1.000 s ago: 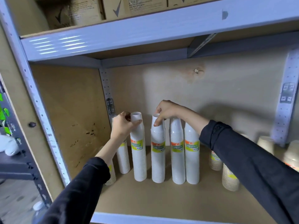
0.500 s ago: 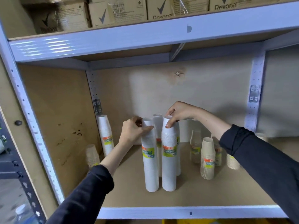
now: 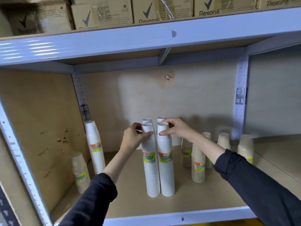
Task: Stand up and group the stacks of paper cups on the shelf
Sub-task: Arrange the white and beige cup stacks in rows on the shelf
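Two tall white cup stacks stand upright side by side mid-shelf, with two more right behind them. My left hand (image 3: pixel 133 137) grips the top of the front left stack (image 3: pixel 150 173), thumb and fingers round it. My right hand (image 3: pixel 176 129) pinches the top of the front right stack (image 3: pixel 166 173). The rear stacks (image 3: pixel 161 119) show only their tops. Another tall white stack (image 3: pixel 95 147) stands alone at the back left corner. A short beige stack (image 3: pixel 81 173) stands at the left wall.
Several short beige cup stacks (image 3: pixel 197 165) stand to the right of my right arm, one (image 3: pixel 246 147) near the right upright. The shelf board (image 3: pixel 203 198) has a grey metal front rail. Cardboard Rexona boxes (image 3: pixel 146 12) fill the shelf above.
Both hands moved the two front white stacks forward and to mid-shelf, close together. My view shifted, so the lone left stack and the beige stacks now show.
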The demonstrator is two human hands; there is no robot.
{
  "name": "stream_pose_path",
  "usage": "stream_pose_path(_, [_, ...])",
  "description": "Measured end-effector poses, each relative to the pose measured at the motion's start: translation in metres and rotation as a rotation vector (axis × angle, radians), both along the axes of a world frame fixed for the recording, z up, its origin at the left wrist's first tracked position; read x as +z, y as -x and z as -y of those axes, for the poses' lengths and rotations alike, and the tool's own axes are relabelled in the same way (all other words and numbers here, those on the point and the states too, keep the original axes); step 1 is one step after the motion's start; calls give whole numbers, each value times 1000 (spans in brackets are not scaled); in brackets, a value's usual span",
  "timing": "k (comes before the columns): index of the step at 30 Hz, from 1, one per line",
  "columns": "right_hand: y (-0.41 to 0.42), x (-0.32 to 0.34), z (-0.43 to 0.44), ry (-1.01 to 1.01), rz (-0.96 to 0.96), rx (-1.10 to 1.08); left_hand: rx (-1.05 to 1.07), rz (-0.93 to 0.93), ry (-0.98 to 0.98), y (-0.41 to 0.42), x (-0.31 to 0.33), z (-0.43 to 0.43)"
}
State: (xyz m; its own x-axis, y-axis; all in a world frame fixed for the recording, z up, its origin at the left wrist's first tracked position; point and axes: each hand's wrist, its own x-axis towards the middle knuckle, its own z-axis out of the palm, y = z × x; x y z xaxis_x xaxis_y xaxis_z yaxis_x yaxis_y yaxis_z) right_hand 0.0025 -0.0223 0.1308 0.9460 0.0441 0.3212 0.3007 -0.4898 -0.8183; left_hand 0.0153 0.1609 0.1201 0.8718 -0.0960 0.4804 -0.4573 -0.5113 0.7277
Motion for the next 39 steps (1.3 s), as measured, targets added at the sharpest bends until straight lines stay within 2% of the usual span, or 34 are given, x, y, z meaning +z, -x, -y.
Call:
stream_pose_path(5, [1, -30, 1, -112, 16, -23, -73, -76, -101, -4, -10, -11])
stream_pose_path(8, [1, -39, 1, -116, 6, -54, -94, -70, -92, -3, -13, -15])
stream_pose_path(18, [-8, -29, -7, -80, 37, -226, 53, -43, 9, 0, -15, -8])
stream_pose_path(39, [-5, -31, -9, -74, 15, -195, 93, -149, -68, -3, -10, 0])
